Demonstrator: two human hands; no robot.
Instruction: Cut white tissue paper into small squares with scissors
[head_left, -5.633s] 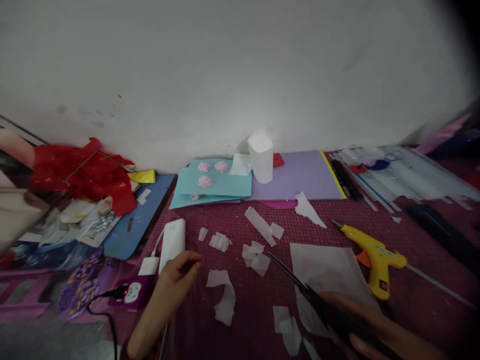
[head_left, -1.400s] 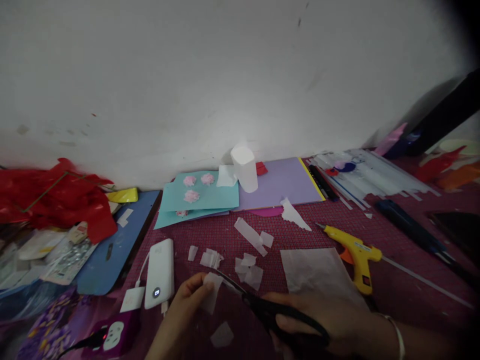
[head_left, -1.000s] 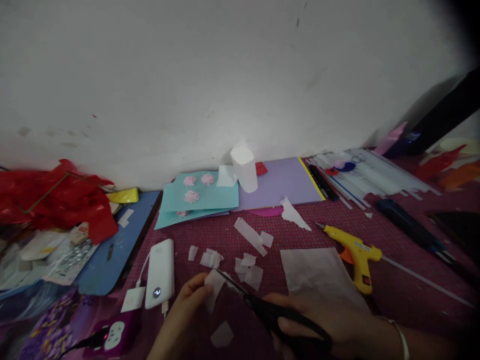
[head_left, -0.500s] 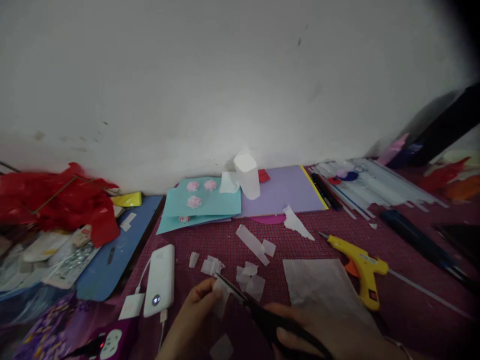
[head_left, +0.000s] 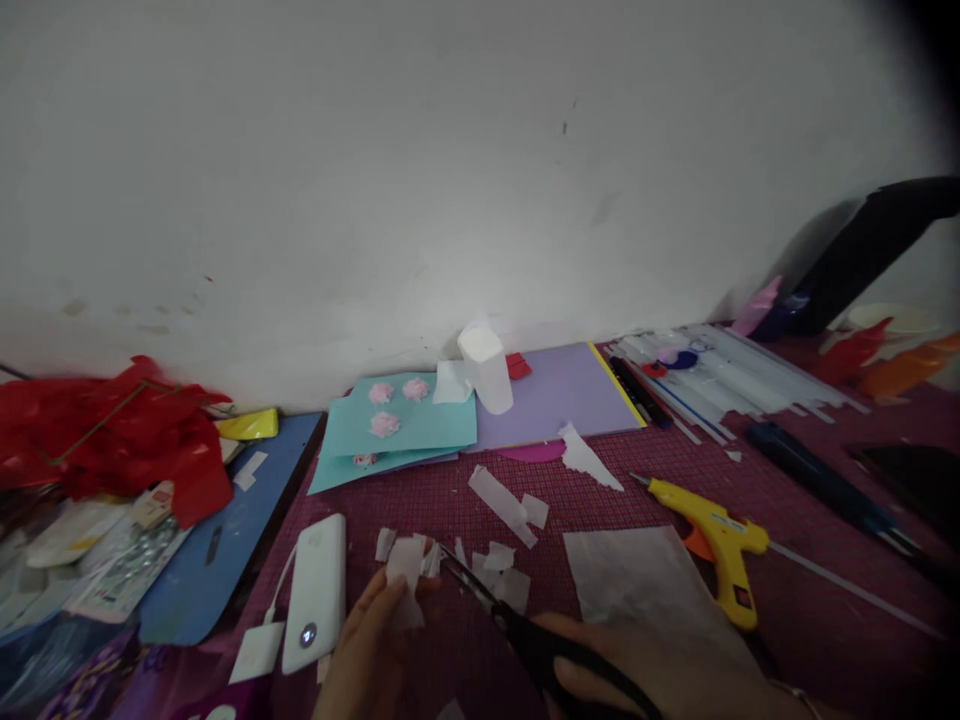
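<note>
Head view: the left hand is closed in a pinch, thumb and fingers together on a thin white piece of paper. The right hand is wrapped around the black handles of the scissors, whose blades point toward the left hand and end near the held paper; how far apart the blades stand, I cannot tell. Beyond the gap between the hands, paper scraps lie on the red tablecloth. Just beyond the right hand lies a pale sheet, with a yellow glue gun farther to its right. Left of the left hand is a white power bank; well beyond that hand, pink flowers rest on a teal card.
</note>
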